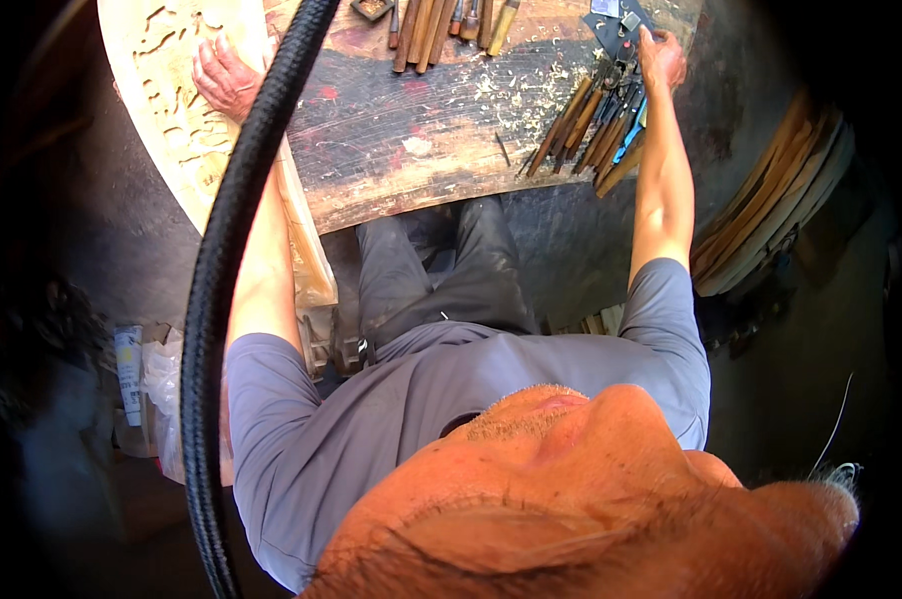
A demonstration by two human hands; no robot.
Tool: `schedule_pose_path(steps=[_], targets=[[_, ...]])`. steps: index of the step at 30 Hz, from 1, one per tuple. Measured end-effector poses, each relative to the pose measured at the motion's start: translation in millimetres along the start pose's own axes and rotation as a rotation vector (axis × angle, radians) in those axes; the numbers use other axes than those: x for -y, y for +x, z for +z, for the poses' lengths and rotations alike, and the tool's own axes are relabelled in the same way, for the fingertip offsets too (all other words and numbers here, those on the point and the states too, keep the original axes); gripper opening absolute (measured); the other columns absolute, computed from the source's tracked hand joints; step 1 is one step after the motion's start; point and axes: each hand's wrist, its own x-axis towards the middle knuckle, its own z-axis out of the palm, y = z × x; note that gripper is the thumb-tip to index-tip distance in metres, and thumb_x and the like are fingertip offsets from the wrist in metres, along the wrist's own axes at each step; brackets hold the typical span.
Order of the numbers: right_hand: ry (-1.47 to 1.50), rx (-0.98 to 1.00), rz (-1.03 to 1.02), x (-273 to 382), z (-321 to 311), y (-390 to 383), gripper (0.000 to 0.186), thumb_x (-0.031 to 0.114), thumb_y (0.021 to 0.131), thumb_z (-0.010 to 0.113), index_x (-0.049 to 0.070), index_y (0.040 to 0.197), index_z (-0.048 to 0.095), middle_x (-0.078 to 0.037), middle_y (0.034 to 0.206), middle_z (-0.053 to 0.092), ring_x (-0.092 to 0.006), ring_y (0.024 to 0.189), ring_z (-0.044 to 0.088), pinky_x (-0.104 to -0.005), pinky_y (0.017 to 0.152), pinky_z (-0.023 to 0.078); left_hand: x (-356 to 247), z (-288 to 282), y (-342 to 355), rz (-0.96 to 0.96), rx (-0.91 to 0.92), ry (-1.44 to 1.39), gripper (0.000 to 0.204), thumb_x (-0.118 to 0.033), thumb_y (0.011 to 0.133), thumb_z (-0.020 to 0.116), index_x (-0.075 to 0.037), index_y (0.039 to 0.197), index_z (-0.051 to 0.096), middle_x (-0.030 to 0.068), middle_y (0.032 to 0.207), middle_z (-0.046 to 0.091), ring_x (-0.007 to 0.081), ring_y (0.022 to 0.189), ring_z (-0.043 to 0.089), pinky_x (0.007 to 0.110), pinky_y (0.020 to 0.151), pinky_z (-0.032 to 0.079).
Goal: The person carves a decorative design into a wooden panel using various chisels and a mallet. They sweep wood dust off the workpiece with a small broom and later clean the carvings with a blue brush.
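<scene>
Worn wood, scuffed dark and flecked with red, makes up the surface (371, 130) before us. On its left side lies the carved board (166, 100), its near end jutting past the surface's edge. Our left hand (228, 80) rests on the carving, fingers extended and gripping nothing that we can see. Our right hand (663, 60) is well apart, curled beside a dark flat piece (612, 36) and the metal ends of the tools; we cannot tell whether it is pinching anything.

To do this well, we should let the left palm steady the board without leaning on its overhanging end, and take any tool by its handle, since the ends near our right fingers may be sharp.

Those wooden-handled tools (576, 130) lie crowded together, a blue one (630, 140) among them, so pulling one free could drag its neighbours. Pale shavings (541, 95) litter the wood beside them. More handles (431, 35) lie at the far side. A black cable (261, 150) crosses our view, hiding part of the left forearm. Beyond the right arm lean curved planks (770, 200).
</scene>
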Motion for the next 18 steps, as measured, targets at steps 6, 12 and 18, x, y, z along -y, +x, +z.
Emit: schedule_pose_path(steps=[6,12,18], targets=[[-0.074,0.284,0.103,-22.9,1.6,-147.7,0.048,0.061,0.081,0.073,0.02,0.106,0.079,-0.016,0.106,0.078,-0.0354,0.103,0.073,-0.0493,0.091,0.053,14.3,-10.8,-1.6,-0.016,0.0,0.01,0.076,-0.046,0.072,0.084,-0.006,0.132,0.061,0.017,0.14,0.052,0.0387,0.133,0.046,0.054,0.113,0.038],[-0.063,0.421,0.213,-78.6,42.7,-225.2,0.053,0.058,0.077,0.082,0.012,0.102,0.076,-0.005,0.083,0.078,-0.0205,0.083,0.076,-0.0387,0.08,0.056,-6.5,-0.4,3.2,-0.004,0.0,-0.027,0.078,-0.048,0.072,0.084,-0.006,0.134,0.06,0.0165,0.14,0.052,0.0391,0.133,0.046,0.054,0.113,0.039],[0.214,0.566,0.275,-68.5,53.0,-221.0,0.042,0.048,0.074,0.088,0.011,0.084,0.071,-0.004,0.07,0.074,-0.0239,0.076,0.072,-0.0389,0.077,0.053,1.2,-6.4,0.8,-0.011,0.007,0.011,0.078,-0.049,0.073,0.083,-0.007,0.134,0.06,0.0166,0.141,0.052,0.0391,0.133,0.045,0.053,0.113,0.039]])
